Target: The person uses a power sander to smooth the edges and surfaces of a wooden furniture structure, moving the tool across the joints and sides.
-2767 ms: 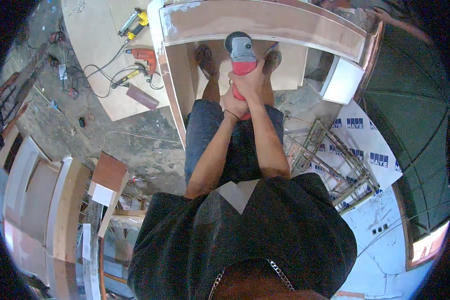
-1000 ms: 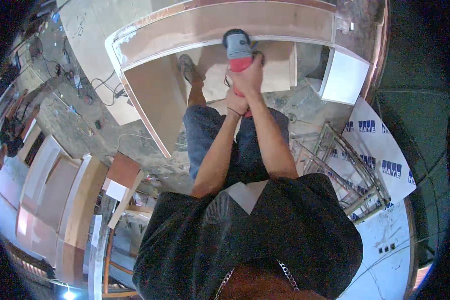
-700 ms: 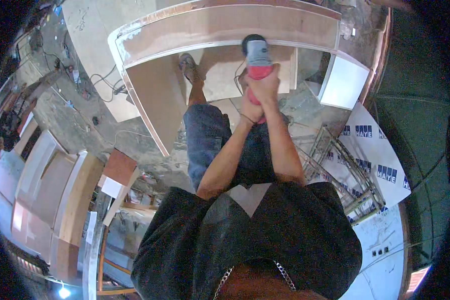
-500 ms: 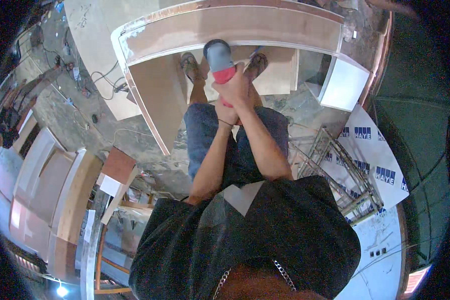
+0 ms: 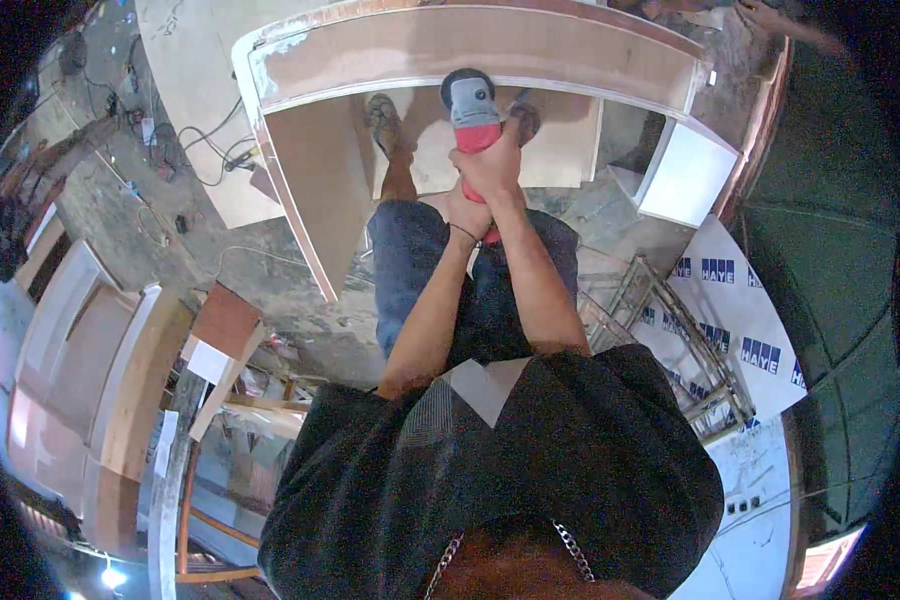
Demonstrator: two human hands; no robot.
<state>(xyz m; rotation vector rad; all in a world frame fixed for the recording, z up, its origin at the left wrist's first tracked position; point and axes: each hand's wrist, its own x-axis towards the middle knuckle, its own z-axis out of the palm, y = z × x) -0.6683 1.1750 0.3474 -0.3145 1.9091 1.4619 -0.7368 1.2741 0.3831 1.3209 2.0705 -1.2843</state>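
A red and grey angle grinder (image 5: 473,106) with a dark round disc is gripped in both hands. My right hand (image 5: 494,163) wraps round the red body just behind the grey head. Lower down, my left hand (image 5: 464,213) is closed round the rear of the tool. The disc lies at the lower white edge of a long curved wooden panel (image 5: 400,62); whether it touches cannot be made out. White filler marks the panel's left end.
My feet stand under the curved panel, near a brown side board (image 5: 315,190). To the right are a white box-like end piece (image 5: 688,172) and a metal frame (image 5: 660,340). Cables (image 5: 215,160) lie at left. Another person's arm (image 5: 785,25) shows at the top right.
Both hands and the angle grinder have moved right along the panel's lower edge. The view has shifted slightly too. More of the other person's arm shows at the top right.
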